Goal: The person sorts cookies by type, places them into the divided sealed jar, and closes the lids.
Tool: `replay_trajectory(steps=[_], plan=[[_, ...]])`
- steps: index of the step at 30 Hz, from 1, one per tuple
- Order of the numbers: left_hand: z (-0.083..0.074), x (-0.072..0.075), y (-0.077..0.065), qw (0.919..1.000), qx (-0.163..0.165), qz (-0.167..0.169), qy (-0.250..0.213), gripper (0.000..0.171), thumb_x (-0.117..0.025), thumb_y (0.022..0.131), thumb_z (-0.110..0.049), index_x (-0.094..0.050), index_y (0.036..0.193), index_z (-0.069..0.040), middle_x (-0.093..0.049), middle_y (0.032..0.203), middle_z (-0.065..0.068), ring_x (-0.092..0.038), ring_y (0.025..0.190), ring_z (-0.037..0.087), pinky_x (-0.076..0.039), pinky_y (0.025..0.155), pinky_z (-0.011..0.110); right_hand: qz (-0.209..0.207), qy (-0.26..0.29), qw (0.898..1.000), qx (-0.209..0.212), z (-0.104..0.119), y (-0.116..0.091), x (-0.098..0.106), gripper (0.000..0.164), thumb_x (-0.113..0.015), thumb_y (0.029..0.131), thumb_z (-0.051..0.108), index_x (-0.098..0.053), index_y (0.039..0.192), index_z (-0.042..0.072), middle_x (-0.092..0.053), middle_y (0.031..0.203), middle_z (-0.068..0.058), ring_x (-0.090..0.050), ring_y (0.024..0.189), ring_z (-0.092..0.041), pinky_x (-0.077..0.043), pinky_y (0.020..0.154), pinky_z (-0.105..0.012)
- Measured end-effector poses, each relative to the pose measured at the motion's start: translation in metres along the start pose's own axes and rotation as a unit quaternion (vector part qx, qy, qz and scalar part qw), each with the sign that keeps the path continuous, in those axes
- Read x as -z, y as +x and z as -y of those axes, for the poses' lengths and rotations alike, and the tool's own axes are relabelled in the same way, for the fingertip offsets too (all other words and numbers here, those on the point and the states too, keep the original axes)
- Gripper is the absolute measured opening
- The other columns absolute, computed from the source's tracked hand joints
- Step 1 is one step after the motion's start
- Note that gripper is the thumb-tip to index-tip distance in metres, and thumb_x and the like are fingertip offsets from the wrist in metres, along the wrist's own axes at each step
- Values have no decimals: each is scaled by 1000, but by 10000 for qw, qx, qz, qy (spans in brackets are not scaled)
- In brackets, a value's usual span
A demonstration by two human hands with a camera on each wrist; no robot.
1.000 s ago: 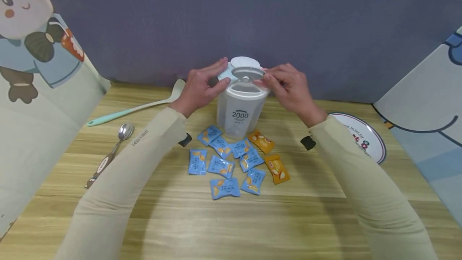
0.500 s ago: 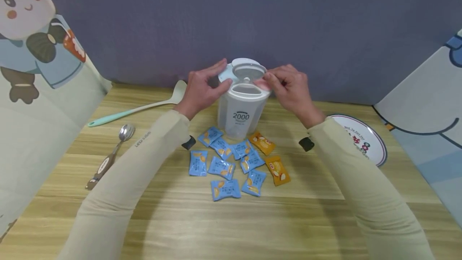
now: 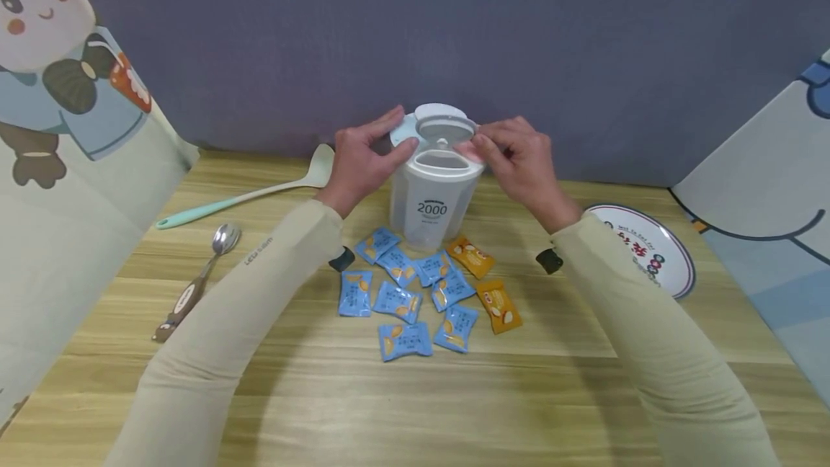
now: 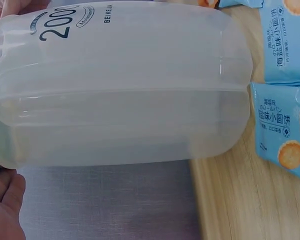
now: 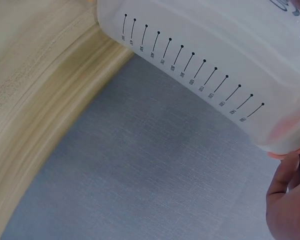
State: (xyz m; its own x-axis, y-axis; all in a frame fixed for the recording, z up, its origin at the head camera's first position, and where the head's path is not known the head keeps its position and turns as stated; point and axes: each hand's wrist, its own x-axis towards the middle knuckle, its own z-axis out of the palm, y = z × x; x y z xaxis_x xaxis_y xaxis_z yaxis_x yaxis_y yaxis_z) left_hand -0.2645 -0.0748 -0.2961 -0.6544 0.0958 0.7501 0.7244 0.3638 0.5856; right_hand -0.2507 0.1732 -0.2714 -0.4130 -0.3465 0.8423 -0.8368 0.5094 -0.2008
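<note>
A tall translucent storage container (image 3: 433, 197) marked 2000 stands upright near the back wall. Its sectioned lid has a light blue flap (image 3: 403, 130), a pink flap (image 3: 470, 150) and a white one at the back. The front flap (image 3: 444, 128) is raised, baring the opening below it. My left hand (image 3: 368, 157) grips the lid's left side, thumb on top near the blue flap. On the other side, my right hand (image 3: 519, 158) holds the lid's edge by the pink flap, fingers bent. In the right wrist view, those fingers (image 5: 286, 175) touch the pink-orange rim.
Several blue snack packets (image 3: 397, 300) and two orange packets (image 3: 498, 305) lie before the container. A spatula-like utensil (image 3: 259, 189) and a metal spoon (image 3: 207, 265) lie left. A printed plate (image 3: 668, 254) is at right, partly behind the right sleeve. A grey wall (image 3: 441, 27) closes the back.
The front flap has swung up and back, uncovering more of the opening. Both hands stay on the lid, almost in the same place. The packets have not moved.
</note>
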Motion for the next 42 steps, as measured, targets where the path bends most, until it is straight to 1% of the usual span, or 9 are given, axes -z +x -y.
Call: replay_trajectory(steps=[10,16,19,23,28,32,36,39,42], plan=[[-3,-1,0,9989,473,31,-16,43,-78,79,-26,-67,113,-2,-63,117,2,-57,108,1,-43,92,17,-43,31,10000,44,0,-4,-1,5,-70,83,-1,-73,85,-3,-70,87,-14,-53,67,-22,-38,59,-29],[-3,-2,0,9987,486,-34,-117,41,-78,79,-24,-68,111,0,-64,115,4,-59,106,3,-47,88,18,-32,2,10000,14,0,-4,-2,8,-71,83,-1,-73,89,-4,-71,89,-14,-55,69,-22,-39,61,-28],[-3,-2,0,9989,437,-77,-135,39,-79,78,-22,-68,109,0,-64,114,5,-59,105,4,-47,88,19,61,32,10000,-30,0,-8,1,11,-69,84,-2,-73,95,-4,-70,96,-13,-60,78,-23,-44,67,-28],[-2,-1,1,9989,448,-100,-127,38,-79,78,-22,-69,109,-2,-64,114,5,-59,105,2,-47,88,19,-104,65,9999,-2,0,-18,9,19,-68,83,-6,-71,101,-4,-68,106,-14,-64,94,-29,-49,83,-36],[-3,1,3,9982,600,-26,-81,40,-78,79,-26,-69,110,-3,-64,115,2,-59,104,0,-48,85,18,-172,-17,9998,-53,-2,-42,22,18,-68,84,-5,-70,102,-6,-67,108,-15,-63,96,-32,-49,87,-40],[-3,3,5,9975,700,13,-33,41,-78,79,-28,-69,110,-3,-65,115,0,-59,103,1,-48,85,18,402,-32,9990,-174,-5,-64,31,20,-65,85,-6,-69,104,-7,-67,107,-17,-63,95,-33,-50,84,-39],[-4,3,4,9972,743,40,-127,41,-79,78,-27,-69,110,-3,-64,115,1,-59,104,2,-48,86,18,1262,105,9918,-180,-7,-87,36,20,-66,85,-4,-70,104,-5,-69,101,-16,-64,78,-23,-49,65,-32],[-4,2,5,9965,773,74,-324,42,-80,78,-25,-68,110,-1,-64,116,2,-59,105,1,-48,86,19,2000,325,9786,-345,-7,-105,37,17,-68,85,0,-72,102,-2,-70,96,-11,-59,67,-12,-45,55,-27],[-5,1,6,9958,797,83,-442,42,-80,77,-23,-68,110,0,-63,116,4,-58,106,1,-48,86,19,2531,593,9634,-658,-5,-121,37,16,-71,81,-2,-73,97,0,-70,91,-5,-56,65,-6,-45,52,-23]])
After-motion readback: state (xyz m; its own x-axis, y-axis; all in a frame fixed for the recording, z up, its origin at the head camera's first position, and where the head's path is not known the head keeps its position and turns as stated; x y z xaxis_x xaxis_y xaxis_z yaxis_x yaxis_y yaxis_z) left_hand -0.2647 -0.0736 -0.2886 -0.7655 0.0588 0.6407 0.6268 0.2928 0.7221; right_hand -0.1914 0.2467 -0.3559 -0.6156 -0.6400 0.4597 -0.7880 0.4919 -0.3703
